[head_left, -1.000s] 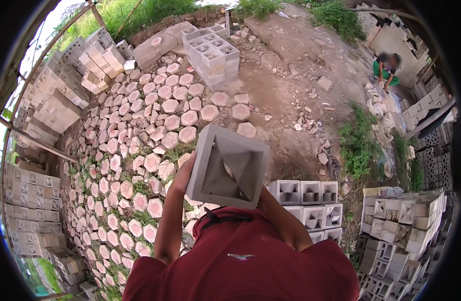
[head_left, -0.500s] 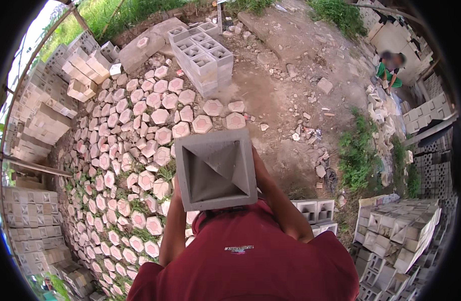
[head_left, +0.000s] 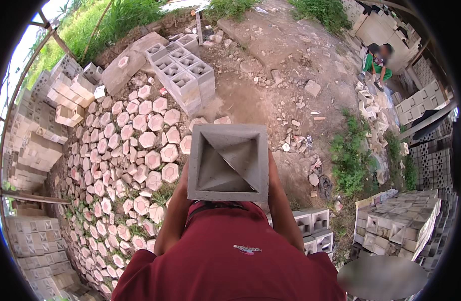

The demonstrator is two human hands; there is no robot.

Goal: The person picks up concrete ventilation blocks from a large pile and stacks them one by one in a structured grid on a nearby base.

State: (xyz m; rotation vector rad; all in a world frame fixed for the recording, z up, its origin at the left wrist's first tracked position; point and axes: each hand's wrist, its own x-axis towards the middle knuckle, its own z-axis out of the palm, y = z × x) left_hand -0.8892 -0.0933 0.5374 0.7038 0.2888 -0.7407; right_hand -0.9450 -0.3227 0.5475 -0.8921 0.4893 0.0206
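A grey concrete block (head_left: 193, 163) with a square outer rim and a hollow of slanting triangular faces is held up in front of my chest. My left hand (head_left: 186, 173) grips its left side, and my right hand (head_left: 272, 168) has the right side. Most of the fingers are behind the block, so only the edges of both hands and my forearms show. The block is nearly level, its hollow face turned up toward me.
Ahead stands a stack of similar blocks (head_left: 190, 98) on bare ground. Hexagonal pavers (head_left: 140, 123) cover the left side. More block piles line the left (head_left: 45, 150) and right (head_left: 396, 226). A person in green trousers (head_left: 378, 70) crouches at the far right. Rubble (head_left: 295, 140) lies ahead right.
The surroundings have shifted left in view, as my head or body turns right. The block sits a little further right and squarer to the view, still between both hands.
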